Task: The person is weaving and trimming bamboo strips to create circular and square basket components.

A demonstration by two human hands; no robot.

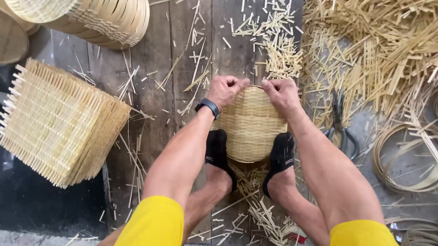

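Hands met at the far rim of a round woven bamboo tray [251, 123], which lay flat on the plank floor [175, 83], pinned at its near edge between two feet in black socks [218, 151]. The left hand [226, 90], a dark watch [208, 106] on its wrist, was closed into a fist with thumb and fingers pinching that rim; the right hand [282, 93] was closed the same way just beside it, knuckles nearly touching. To my eye the step in hand was seating or tucking the rim at that point, and the next move would call for firm pressure while the feet kept the tray from sliding. Being round, the tray had no clear long axis; its woven face pointed upward. Shears [340, 122] lay right of the tray, a stack of square woven mats [57, 121] well left of it.
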